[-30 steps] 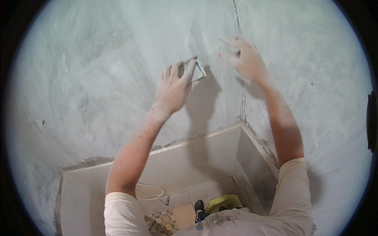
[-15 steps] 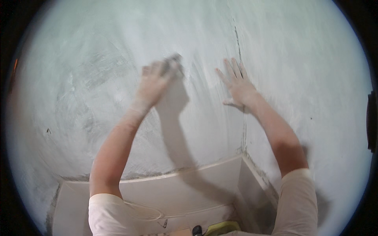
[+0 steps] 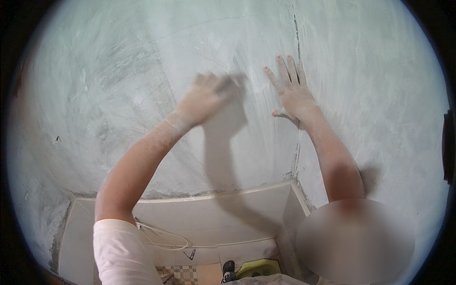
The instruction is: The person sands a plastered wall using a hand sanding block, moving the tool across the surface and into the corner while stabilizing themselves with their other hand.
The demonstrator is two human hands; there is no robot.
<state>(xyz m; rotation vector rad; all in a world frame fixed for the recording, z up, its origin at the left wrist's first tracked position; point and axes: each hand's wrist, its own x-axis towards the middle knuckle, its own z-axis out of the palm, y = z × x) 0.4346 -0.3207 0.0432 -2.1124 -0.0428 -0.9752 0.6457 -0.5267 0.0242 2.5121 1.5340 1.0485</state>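
I log the left hand (image 3: 202, 97) curled around what looks like a sanding block (image 3: 231, 82), long axis lost in blur, block lying toward the right hand (image 3: 295, 97), which spreads empty against the plastered wall (image 3: 95, 118) across the corner crack (image 3: 298, 40).

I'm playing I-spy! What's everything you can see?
Wall: at least two faces, grey, all around
Crack: one, dark, right of centre
Panels: at least two, pale, lower down
Cable: one, white, lower left
V-shaped thing: one, dark, below cable
Mosaic patch: one, brown-cream, bottom
Bright thing: one, yellow-green, bottom
Shoe: one, black, bottom
Edge shape: one, black, far right
Blurred thing: one, dark, upper middle
Sleeve: one clear, white, lower left
Arms: two, dusty, below hands
Left hand: one, dusty, holding blurred thing
Right hand: one, dusty, on wall
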